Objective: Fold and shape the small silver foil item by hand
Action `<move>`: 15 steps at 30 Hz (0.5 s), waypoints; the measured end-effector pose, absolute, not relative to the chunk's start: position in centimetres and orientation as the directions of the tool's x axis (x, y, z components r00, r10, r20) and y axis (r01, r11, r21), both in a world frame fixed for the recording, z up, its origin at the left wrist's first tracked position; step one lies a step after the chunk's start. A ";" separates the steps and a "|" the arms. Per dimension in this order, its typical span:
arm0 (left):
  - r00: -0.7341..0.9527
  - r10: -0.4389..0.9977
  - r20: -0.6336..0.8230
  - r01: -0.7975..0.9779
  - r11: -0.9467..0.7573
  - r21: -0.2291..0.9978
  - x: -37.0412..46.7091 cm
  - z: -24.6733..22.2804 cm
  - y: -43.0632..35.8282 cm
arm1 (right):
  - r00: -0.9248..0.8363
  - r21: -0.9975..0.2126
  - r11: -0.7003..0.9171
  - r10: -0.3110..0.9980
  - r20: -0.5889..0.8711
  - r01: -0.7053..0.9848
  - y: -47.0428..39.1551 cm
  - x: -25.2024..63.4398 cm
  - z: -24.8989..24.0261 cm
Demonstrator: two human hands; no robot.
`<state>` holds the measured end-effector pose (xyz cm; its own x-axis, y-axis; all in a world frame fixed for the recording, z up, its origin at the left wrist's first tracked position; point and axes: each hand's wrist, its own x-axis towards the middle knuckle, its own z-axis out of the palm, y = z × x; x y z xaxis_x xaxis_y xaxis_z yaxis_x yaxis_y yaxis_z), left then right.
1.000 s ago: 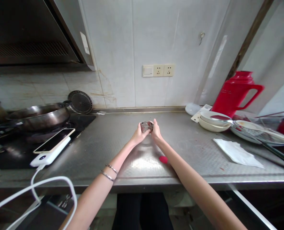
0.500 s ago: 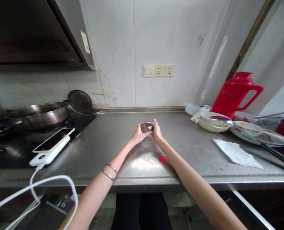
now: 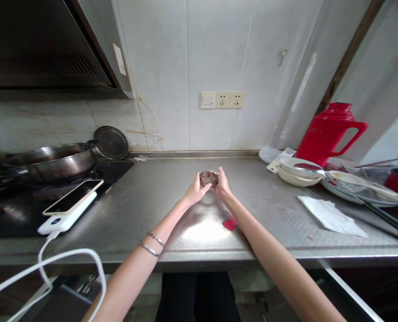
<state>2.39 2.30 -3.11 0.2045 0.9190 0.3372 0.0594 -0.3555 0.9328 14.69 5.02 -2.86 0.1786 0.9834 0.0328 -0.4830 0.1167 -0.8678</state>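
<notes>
Between my two hands, above the middle of the steel counter, is a small rounded brown object (image 3: 209,178) with a shiny, clear-looking surface; its exact kind is too small to tell. My left hand (image 3: 196,191) grips its left side, with the thumb along the near edge. My right hand (image 3: 222,185) presses against its right side, one finger pointing up. The fingers behind the object are hidden. A red patch (image 3: 229,222) shows on the counter beside my right forearm; I cannot tell whether it is a thing or a reflection.
At left, a steel pan (image 3: 51,163) sits on the stove, near a phone (image 3: 74,197) and a white power bank (image 3: 66,218) with a cable. Rightward stand a red thermos (image 3: 324,134), stacked bowls (image 3: 299,172) and a white napkin (image 3: 331,217).
The brown object has turned slightly in my hands, showing a rounder face. Both hands stay around it in nearly the same place. The red patch looks larger and more jagged.
</notes>
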 end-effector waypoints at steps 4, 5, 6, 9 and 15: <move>0.204 0.905 0.374 -0.037 -0.374 0.927 2.6 -2.9 2.2 | 0.123 -0.860 0.089 0.992 0.030 -0.502 4.6 14.8 -2.4; 0.220 0.897 0.383 -0.063 -0.378 0.923 2.6 -2.7 2.2 | 0.111 -0.862 0.087 0.993 0.036 -0.500 4.5 14.6 -2.4; 0.238 0.891 0.387 -0.087 -0.378 0.922 2.6 -2.5 2.0 | 0.103 -0.865 0.090 0.994 0.044 -0.495 4.4 14.5 -2.4; 0.273 0.886 0.374 -0.111 -0.357 0.927 2.6 -2.3 1.9 | 0.115 -0.877 0.122 0.990 0.077 -0.464 4.3 14.2 -2.6; 0.178 0.877 0.446 0.023 -0.457 0.889 2.6 -3.3 2.7 | 0.189 -0.905 0.236 0.966 0.178 -0.354 4.6 13.6 -3.5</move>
<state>2.59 2.68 -3.30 0.1775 0.8772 0.4461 0.0229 -0.4569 0.8892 13.61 4.64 -3.51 0.1889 0.9658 0.1776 -0.3540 0.2357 -0.9050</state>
